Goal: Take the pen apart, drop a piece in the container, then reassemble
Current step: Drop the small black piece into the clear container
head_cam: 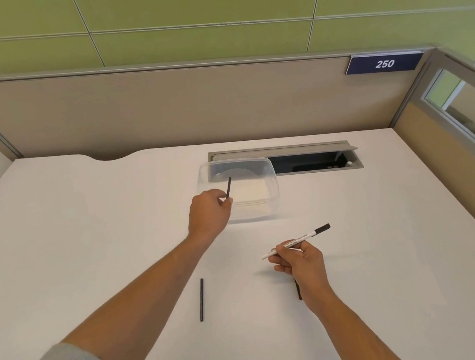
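My left hand (209, 212) reaches out and pinches a thin black pen piece (228, 187), held almost upright at the near left rim of the clear plastic container (274, 202). My right hand (298, 258) grips the white pen barrel (295, 240) with its black end pointing up and right, hovering over the white desk (89, 241). A second thin black stick (201, 299) lies flat on the desk between my forearms. Another dark piece (298, 291) shows partly under my right wrist.
Behind the container an open cable tray (314, 162) is set into the desk. Beige partition walls (162, 105) close off the back and right, with a blue "250" sign (384, 64) at the top right. A grey sleeve covers my left upper arm.
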Demonstrator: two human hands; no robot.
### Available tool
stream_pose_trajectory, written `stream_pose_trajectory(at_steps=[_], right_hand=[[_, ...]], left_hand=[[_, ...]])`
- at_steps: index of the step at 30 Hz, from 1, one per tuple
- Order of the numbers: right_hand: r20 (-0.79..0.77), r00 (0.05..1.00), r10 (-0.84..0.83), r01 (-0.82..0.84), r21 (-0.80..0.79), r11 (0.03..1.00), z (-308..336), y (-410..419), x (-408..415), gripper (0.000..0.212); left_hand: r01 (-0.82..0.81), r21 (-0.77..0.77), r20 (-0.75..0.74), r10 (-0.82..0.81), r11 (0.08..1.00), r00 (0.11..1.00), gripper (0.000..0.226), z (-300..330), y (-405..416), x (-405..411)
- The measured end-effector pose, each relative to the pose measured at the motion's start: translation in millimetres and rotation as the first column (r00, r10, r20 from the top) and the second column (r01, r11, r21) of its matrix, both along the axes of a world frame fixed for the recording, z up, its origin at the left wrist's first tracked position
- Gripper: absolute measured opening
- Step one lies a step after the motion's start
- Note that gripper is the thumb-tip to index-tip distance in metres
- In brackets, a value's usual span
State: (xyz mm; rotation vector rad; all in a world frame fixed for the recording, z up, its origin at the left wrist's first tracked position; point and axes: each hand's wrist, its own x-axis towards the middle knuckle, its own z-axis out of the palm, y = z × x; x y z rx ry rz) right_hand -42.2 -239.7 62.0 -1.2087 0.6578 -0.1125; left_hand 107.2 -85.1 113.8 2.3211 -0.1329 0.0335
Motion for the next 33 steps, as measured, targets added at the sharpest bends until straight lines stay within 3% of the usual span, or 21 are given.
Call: stream_pose_trajectory(at_steps=[10,18,24,28,33], right_hand=[[0.005,1.0,0.017,-0.017,-0.015,1.0,-11,-11,10,0.016],[-0.006,0.999,0.032,-0.032,0.026,0.999,-23,-6,18,0.014],[-0.027,0.999,0.047,-0.047,0.019,0.999,-30,-2,23,0.017],[-0.03,0.999,0.039,-0.038,0.03,0.999,-27,-1,26,0.016],[-0.015,1.0,0.021,-0.02,0.061,0.998,-18,1,25,0.013]], left_hand=[[0.03,0.316,-0.124,0.01,0.948,0.992,0.025,-5,-36,74],[0.169,0.407,-0.26,-0.064,0.898,0.964,0.029,-22,-50,97],[0.187,0.377,-0.297,-0.073,0.907,0.952,0.03,-33,-51,102],[0.113,0.344,-0.186,-0.051,0.932,0.981,0.028,-23,-46,99],[-0.008,0.124,-0.042,0.014,0.992,0.999,0.013,-10,-21,84]])
